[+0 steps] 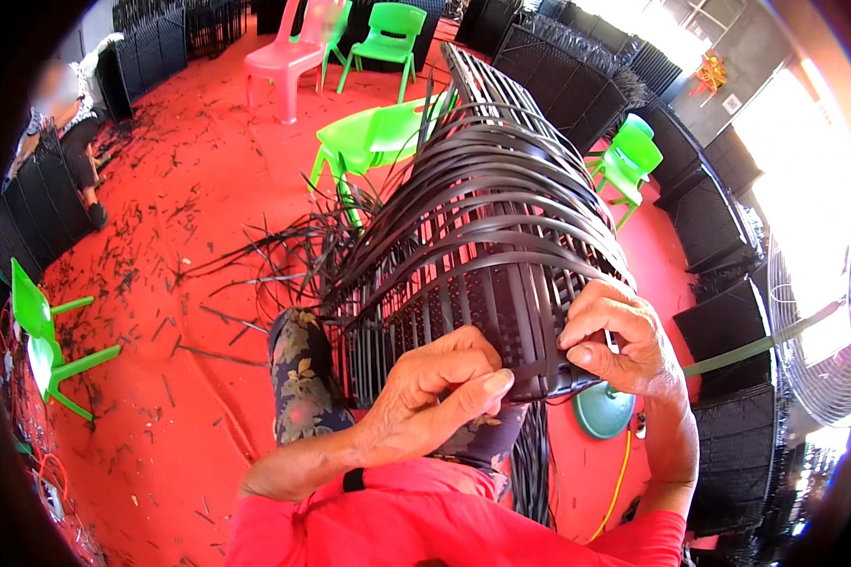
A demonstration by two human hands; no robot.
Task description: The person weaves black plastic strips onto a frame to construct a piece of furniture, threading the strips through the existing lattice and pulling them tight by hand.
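Note:
Across my lap lies a long black frame with a partly woven panel [435, 307] of flat plastic strips. Loose black strips [515, 184] arch over it and trail off its left side. My left hand [435, 392] is at the panel's near end, thumb and curled forefinger pinched on a black strip [539, 367]. On the right, at the near corner, my right hand [622, 335] has its fingers curled and thumb and forefinger close together. Whatever lies between those fingertips is too small to make out.
Green chairs [373, 137] and a pink chair [288, 61] stand about. Black strip scraps litter the red floor [199, 236]. Stacked black panels [728, 435] line the right side, near a standing fan [818, 321]. Another person [71, 132] sits far left.

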